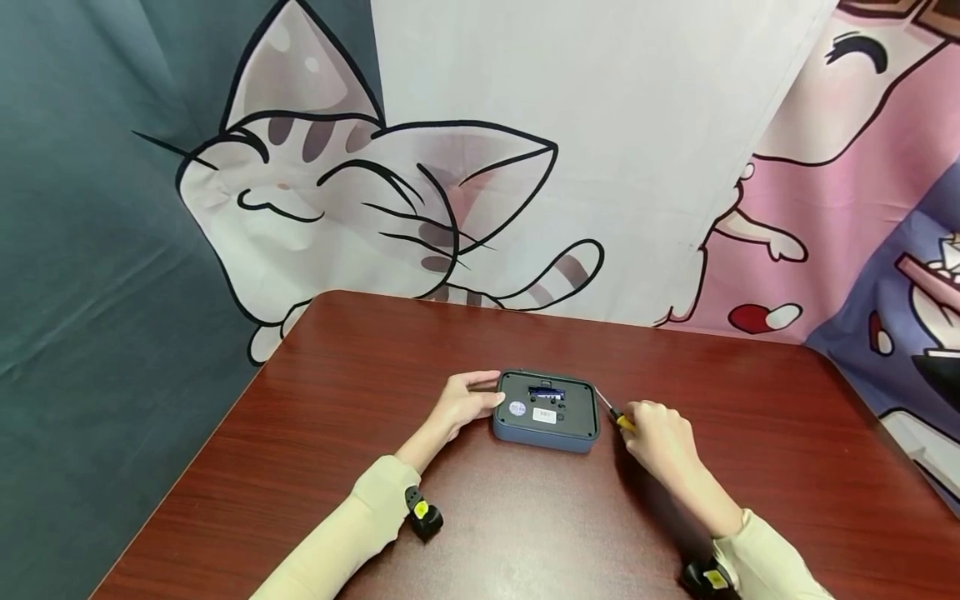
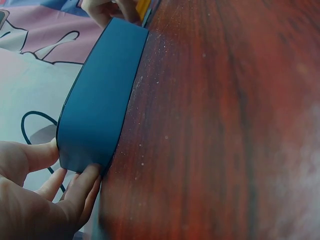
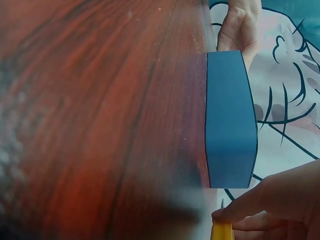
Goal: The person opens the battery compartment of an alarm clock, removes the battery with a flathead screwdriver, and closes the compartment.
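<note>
A blue box-shaped device [image 1: 517,434] lies on the table with its dark back panel [image 1: 573,417] facing up. Two stickers and a small opening with a bluish part inside show on that panel. At its left end, my left hand [image 1: 461,405] grips the case, thumb at the upper edge and fingers along the end, as the left wrist view shows. To the right of the case, my right hand [image 1: 663,440] holds a screwdriver [image 1: 624,421] by its yellow handle [image 3: 222,232]. The shaft points up toward the case's right end; whether the tip touches it, I cannot tell.
The reddish-brown wooden table [image 1: 360,350] spreads around the device. Behind it hangs a cloth [image 1: 637,167] printed with cartoon figures. Small black cameras are strapped at both wrists, over light sleeves [image 1: 345,533].
</note>
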Tool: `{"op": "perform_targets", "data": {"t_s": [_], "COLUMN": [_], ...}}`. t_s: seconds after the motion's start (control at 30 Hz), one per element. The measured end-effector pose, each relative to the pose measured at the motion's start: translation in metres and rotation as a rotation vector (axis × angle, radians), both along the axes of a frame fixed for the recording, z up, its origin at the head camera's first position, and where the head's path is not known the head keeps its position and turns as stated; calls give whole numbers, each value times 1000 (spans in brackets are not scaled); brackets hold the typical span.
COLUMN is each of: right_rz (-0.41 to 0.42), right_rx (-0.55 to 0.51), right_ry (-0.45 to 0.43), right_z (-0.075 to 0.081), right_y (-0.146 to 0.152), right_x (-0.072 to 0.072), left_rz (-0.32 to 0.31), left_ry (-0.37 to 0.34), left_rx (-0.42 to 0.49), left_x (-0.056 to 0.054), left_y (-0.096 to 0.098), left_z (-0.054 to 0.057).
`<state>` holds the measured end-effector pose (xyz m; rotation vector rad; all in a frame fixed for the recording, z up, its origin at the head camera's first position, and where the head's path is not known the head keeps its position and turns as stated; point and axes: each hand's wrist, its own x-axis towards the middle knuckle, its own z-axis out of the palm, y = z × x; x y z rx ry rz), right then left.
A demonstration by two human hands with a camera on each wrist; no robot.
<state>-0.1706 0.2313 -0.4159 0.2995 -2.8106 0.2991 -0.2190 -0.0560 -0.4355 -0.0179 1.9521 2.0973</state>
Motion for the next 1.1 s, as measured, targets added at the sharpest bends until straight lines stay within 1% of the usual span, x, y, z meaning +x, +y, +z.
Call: {"op": "perform_targets", "data": {"t_s": [0.27,0.57,0.8,1.1], "right_rz": [11,22,20,-5], "right_rx": [9,1,11,22], "right_ry": [0,7,12,-23], "right_z": [-3,-3,-5,-4], "right_y": [0,0,-1,-1], "right_x": [1,1,0,0], "left_rz": [12,14,17,16], "left_ry": [2,10,-1,-2], "left_rx": [-2,-6,-18,-19], "left_x": [2,0,1,1], "left_y": [-1,1,1,1], "left_z": [0,-1,-1,-1]}}
